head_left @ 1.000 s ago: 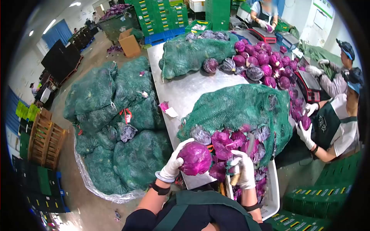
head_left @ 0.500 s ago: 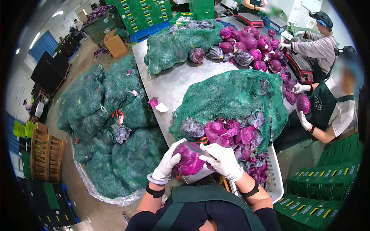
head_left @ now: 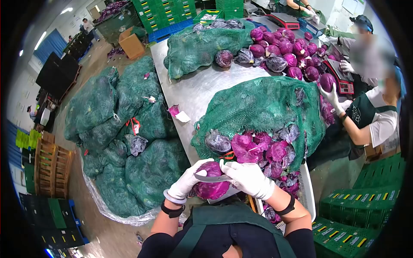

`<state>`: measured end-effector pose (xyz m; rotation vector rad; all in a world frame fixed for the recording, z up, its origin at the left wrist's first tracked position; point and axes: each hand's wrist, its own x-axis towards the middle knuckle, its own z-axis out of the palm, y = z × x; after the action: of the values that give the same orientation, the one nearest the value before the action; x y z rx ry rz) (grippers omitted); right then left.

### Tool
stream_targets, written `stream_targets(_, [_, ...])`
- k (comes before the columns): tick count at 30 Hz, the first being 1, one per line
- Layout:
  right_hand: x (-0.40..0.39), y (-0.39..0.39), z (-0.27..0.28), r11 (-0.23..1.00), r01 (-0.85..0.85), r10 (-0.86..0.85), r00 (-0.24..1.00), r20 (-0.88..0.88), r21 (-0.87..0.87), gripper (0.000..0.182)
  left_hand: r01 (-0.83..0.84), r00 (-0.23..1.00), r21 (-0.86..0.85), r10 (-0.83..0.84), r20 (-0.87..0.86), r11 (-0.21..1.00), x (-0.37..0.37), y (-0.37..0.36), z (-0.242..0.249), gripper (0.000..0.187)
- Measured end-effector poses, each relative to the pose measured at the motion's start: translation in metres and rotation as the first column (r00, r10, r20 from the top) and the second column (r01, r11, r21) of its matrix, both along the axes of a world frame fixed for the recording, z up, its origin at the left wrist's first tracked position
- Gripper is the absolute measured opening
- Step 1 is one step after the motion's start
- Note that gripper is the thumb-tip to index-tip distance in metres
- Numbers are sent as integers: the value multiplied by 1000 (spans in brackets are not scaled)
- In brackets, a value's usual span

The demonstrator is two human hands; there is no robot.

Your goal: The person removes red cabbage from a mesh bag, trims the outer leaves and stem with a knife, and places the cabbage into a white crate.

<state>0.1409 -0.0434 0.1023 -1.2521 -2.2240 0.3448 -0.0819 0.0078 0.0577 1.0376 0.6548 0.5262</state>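
Note:
Close to my body, my left hand (head_left: 186, 182) grips a red cabbage (head_left: 213, 190) from its left side. My right hand (head_left: 250, 177) is closed round a knife, and its blade (head_left: 212, 177) lies across the cabbage's upper face. Just beyond my hands, loose purple leaves (head_left: 246, 148) and a dark whole cabbage (head_left: 217, 141) lie at the mouth of a green mesh bag (head_left: 254, 101). Below my right forearm, a white crate (head_left: 308, 193) holds more leaves, partly hidden by my arm.
A metal table (head_left: 189, 92) carries another mesh bag (head_left: 202, 47) and a heap of peeled cabbages (head_left: 286, 47). Full mesh bags (head_left: 155, 176) are piled at left. On the right, a co-worker's gloved hand (head_left: 332, 95) holds a cabbage near a red scale (head_left: 340, 75); green crates (head_left: 357, 202) stand below.
The knife blade has swung from slanting over the cabbage's top to lying nearly level across it. My right hand has shifted slightly. The co-worker at right has raised a cabbage toward the scale.

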Motion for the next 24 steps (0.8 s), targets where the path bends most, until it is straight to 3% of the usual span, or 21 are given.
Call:
stream_targets(1, [-1,1,0,1000,-1,1,1000,10,21,38,-13,999,-107,17,34,994,2,0,0,66])
stream_targets(3, [1,4,-8,999,3,-4,1000,21,40,34,-16,999,-109,19,28,994,5,-1,-6,71])
stream_targets(5, [6,9,-26,996,34,-23,992,-125,83,33,-29,999,-110,31,24,993,9,-2,-8,75])
stream_targets(7, [14,18,-19,982,144,-182,891,-416,-120,17,-13,991,-146,32,129,989,11,-2,-5,82])
stream_targets(9, [26,23,-26,825,193,-528,599,-602,-532,17,-19,991,-145,38,131,989,11,-2,-6,87])
stream_targets(10, [30,18,-20,761,122,-578,573,-581,-637,24,-12,982,-164,42,183,986,10,-2,-7,83])
stream_targets(11, [28,12,-19,774,0,-532,543,-650,-633,30,-4,971,-184,48,233,983,9,-1,-9,78])
stream_targets(13, [13,4,-18,856,-70,-361,630,-688,-513,35,-2,977,-162,36,208,987,9,1,-13,78])
stream_targets(14, [7,2,-13,906,29,-286,778,-559,-423,35,10,983,-137,16,183,990,9,2,-14,79])
stream_targets(17, [3,10,-27,831,52,-414,724,-552,-555,19,-42,974,-172,79,213,984,17,-3,-4,79])
stream_targets(18, [5,20,-30,861,39,-381,710,-592,-507,16,-10,961,-233,74,267,972,16,-5,-12,80])
stream_targets(19, [9,20,-21,738,11,-533,622,-574,-674,21,-7,961,-235,72,267,972,17,-9,-20,80])
stream_targets(21, [19,20,-25,774,-8,-500,604,-620,-633,29,1,924,-517,196,327,856,23,-12,-31,81])
stream_targets(22, [24,18,-30,738,-110,-517,542,-662,-666,36,117,876,-627,216,430,770,24,-11,-35,76])
stream_targets(23, [24,14,-32,737,-115,-513,547,-661,-666,36,166,875,-666,203,439,728,24,-7,-37,76])
stream_targets(24, [21,12,-26,837,13,-419,659,-625,-547,37,94,885,-695,259,386,713,29,-7,-33,75])
